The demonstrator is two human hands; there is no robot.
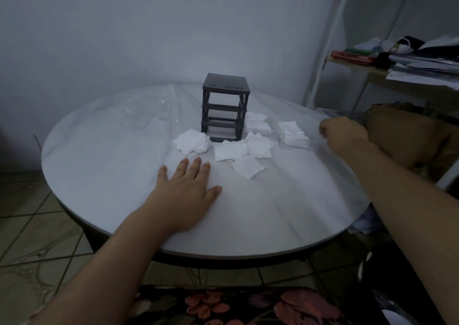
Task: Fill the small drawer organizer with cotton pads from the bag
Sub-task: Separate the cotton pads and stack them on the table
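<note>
Cotton pads [231,150], white square soft fibre sheets, lie loose mid-frame on the round white table [99,175], heaped round the foot of the dark grey plastic three-tier drawer organizer [224,108].

Head view, handling (my read): near weightless, soft, compressible, not fragile. They'll cling together and fan out rather than slip. Pinch a short stack by opposite edges, thumb on top. The organizer looks light too and would likely skid if pushed, so brace it.

Count: six heaps of pads. One sits left of the organizer, two at its front, one just right of it, a taller stack [293,134] further right, and a small lot nearest the camera. Pads per heap: can't tell. One organizer, upper tiers open. One clear crumpled plastic bag [146,110], upper left of the table.

Left hand [188,190]: flat, fingers spread, palm down on the table, holding nothing. Right hand [345,133]: at the table's right edge, fingers curled under – whether it pinches anything, can't tell.
</note>
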